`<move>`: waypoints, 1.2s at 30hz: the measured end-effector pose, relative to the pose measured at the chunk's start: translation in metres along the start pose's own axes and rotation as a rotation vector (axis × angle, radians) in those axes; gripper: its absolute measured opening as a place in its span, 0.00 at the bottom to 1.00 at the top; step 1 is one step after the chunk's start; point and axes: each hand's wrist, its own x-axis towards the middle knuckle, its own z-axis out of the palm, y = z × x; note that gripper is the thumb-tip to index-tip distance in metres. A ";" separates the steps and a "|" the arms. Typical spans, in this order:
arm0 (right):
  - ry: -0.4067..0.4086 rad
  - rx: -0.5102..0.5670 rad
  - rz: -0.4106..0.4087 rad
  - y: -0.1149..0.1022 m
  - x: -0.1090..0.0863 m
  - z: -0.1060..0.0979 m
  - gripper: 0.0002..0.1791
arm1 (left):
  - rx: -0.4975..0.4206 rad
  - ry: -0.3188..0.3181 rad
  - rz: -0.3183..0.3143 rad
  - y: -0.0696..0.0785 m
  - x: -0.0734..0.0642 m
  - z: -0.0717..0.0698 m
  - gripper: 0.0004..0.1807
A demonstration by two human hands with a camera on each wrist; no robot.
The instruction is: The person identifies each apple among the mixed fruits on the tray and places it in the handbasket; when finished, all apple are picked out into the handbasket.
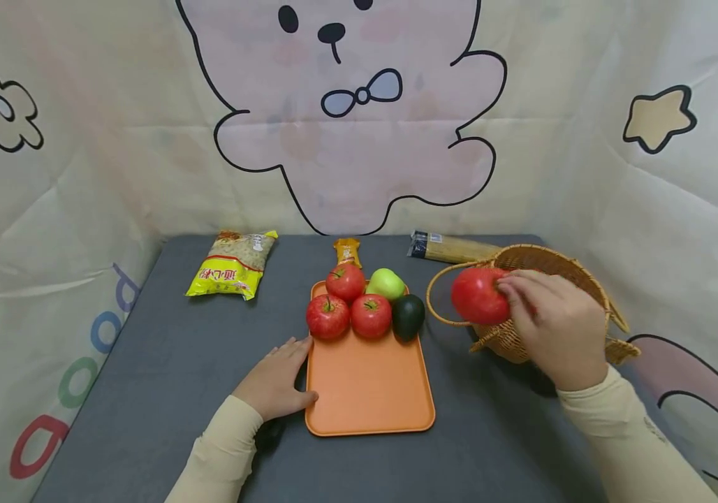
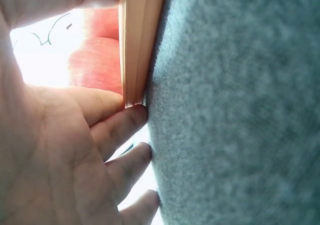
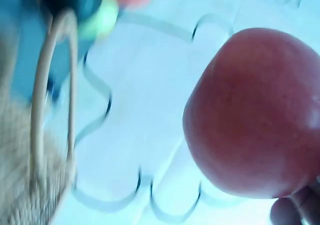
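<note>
My right hand (image 1: 550, 325) pinches a smooth red tomato (image 1: 480, 297) in its fingertips, held up over the near-left rim of a wicker basket (image 1: 560, 258). In the right wrist view the tomato (image 3: 255, 115) fills much of the right side. My left hand (image 1: 280, 381) rests at the left edge of an orange tray (image 1: 368, 391), thumb at the rim and fingers extended along its side. Three red apples (image 1: 329, 316), a green apple (image 1: 386, 283) and a dark green avocado (image 1: 408, 318) sit together on the tray's far half.
A yellow bag of dry food (image 1: 233, 265) lies at the back left. Behind the tray is a small orange packet (image 1: 348, 251), and a pack of noodles (image 1: 456, 247) lies at the back right. The basket's looped handle (image 1: 432, 297) sticks out toward the tray. Printed cloth walls surround the grey table.
</note>
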 end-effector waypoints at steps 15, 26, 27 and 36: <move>-0.420 -0.231 0.363 0.094 -0.017 -0.015 0.09 | 0.023 -0.001 -0.006 0.001 0.000 0.002 0.54; -0.601 -0.204 0.460 0.105 -0.018 -0.006 0.13 | 0.018 0.009 -0.015 -0.001 0.002 0.004 0.55; -0.620 -0.204 0.465 0.104 -0.017 -0.005 0.13 | 0.018 0.010 -0.015 -0.001 0.002 0.004 0.55; -0.944 -0.124 0.415 0.090 -0.006 0.011 0.20 | 0.022 0.009 -0.010 0.001 0.000 0.002 0.54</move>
